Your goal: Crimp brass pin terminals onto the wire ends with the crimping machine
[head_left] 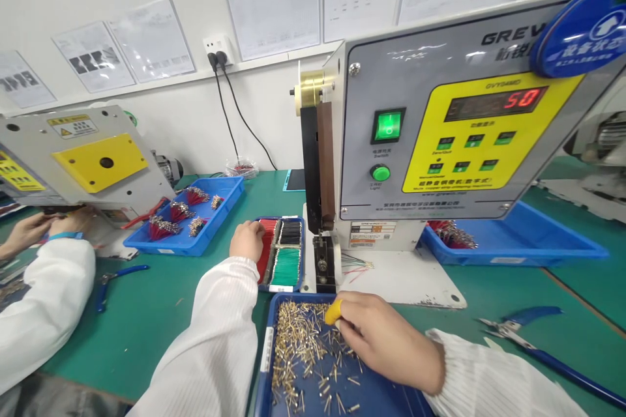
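My left hand (247,241) reaches to the red wires (267,246) in a small divided blue tray (264,287). Its fingers are curled together at the wires, and whatever lies between them is hidden. Black wires (290,232) and green wires (286,267) fill the other compartments. My right hand (386,335), with a yellow finger cot (333,312) on one finger, is over a larger blue tray (265,365) of small brass-coloured terminals (298,339). Thumb and index finger are pinched together; anything held there is too small to make out.
A crimping machine (381,143) stands ahead, its display lit at 50. Blue-handled cutters (523,335) lie right, with other pliers (115,280) left. Blue bins (215,228) hold bundled red wires. A co-worker's hands (53,228) are at another machine on the left.
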The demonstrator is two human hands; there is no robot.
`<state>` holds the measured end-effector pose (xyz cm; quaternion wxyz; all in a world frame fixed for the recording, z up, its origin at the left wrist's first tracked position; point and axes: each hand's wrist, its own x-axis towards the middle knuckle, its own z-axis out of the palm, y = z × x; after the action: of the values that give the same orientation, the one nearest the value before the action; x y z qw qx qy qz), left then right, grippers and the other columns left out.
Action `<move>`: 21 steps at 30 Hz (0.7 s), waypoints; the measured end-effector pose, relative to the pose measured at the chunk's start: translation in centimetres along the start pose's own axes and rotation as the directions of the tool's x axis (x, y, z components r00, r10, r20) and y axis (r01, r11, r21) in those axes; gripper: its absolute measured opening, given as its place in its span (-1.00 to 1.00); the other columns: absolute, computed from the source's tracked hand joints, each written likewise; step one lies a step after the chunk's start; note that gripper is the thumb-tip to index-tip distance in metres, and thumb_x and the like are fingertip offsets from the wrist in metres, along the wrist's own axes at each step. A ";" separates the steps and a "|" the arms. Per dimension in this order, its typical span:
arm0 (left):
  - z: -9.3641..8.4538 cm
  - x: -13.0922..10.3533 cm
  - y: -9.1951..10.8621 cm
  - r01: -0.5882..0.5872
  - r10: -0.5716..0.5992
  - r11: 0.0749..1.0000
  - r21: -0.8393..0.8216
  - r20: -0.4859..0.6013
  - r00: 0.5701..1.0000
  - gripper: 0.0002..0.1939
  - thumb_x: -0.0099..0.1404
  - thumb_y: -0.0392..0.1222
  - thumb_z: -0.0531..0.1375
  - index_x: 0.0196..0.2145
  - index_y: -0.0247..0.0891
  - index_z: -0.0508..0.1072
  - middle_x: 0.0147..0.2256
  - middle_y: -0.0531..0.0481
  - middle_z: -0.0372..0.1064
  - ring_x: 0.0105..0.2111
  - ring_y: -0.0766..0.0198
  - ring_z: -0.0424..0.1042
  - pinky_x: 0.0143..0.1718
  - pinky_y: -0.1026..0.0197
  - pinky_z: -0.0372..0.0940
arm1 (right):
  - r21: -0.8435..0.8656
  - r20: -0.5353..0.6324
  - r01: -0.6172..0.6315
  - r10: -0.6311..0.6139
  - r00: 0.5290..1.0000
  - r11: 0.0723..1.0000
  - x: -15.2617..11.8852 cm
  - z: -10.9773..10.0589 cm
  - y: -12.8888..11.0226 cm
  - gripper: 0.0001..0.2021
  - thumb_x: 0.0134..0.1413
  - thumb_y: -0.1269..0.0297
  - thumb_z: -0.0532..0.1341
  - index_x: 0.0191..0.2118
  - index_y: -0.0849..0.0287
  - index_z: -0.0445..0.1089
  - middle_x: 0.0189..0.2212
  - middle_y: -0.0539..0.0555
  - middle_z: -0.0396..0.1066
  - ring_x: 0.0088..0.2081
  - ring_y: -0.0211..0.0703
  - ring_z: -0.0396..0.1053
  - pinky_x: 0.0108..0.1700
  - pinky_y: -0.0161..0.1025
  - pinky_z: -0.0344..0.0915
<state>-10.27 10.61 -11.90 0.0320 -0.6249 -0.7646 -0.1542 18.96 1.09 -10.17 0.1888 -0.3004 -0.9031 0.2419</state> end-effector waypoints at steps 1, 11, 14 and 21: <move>-0.1 -0.2 0.4 -0.009 0.009 1.000 -0.007 -0.002 1.000 -0.79 0.33 -0.29 0.06 -0.27 -0.23 0.51 -0.25 -0.09 0.41 -0.18 0.14 0.35 -0.13 0.19 0.22 | 0.007 -0.001 0.004 -0.004 1.000 1.000 0.0 0.0 0.0 -0.83 0.15 0.52 0.07 -0.33 0.24 0.40 -0.38 0.07 0.35 -0.36 -0.16 0.31 -0.31 -0.25 0.22; -0.8 -2.7 5.0 -0.272 0.274 0.962 -0.036 0.201 0.941 -0.79 0.25 -0.32 0.12 -0.40 -0.21 0.55 -0.29 -0.11 0.41 -0.20 0.12 0.34 -0.14 0.16 0.21 | 0.003 -0.021 -0.002 0.002 1.000 1.000 0.2 -0.1 0.0 -0.85 0.11 0.53 0.09 -0.36 0.25 0.39 -0.43 0.03 0.34 -0.44 -0.21 0.26 -0.37 -0.28 0.15; -0.7 -2.8 5.0 -0.269 0.271 0.962 -0.039 0.210 0.939 -0.81 0.24 -0.34 0.11 -0.41 -0.23 0.53 -0.33 -0.11 0.40 -0.25 0.16 0.36 -0.19 0.17 0.21 | -0.003 -0.006 -0.009 0.009 1.000 1.000 0.2 -0.1 0.0 -0.84 0.10 0.54 0.09 -0.36 0.24 0.39 -0.44 0.03 0.32 -0.44 -0.21 0.26 -0.38 -0.29 0.14; -0.1 -2.9 4.9 -0.263 0.265 0.964 -0.037 0.193 0.945 -0.81 0.28 -0.35 0.07 -0.41 -0.26 0.45 -0.33 -0.12 0.36 -0.27 0.15 0.33 -0.27 0.17 0.17 | -0.002 -0.018 0.008 -0.008 1.000 1.000 0.2 -0.2 0.0 -0.84 0.11 0.53 0.06 -0.40 0.22 0.34 -0.45 0.02 0.30 -0.45 -0.22 0.24 -0.39 -0.29 0.12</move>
<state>-4.98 8.70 -11.51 -0.0266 -0.7341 -0.6725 -0.0901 18.85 1.25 -9.98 0.1977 -0.2994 -0.9027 0.2374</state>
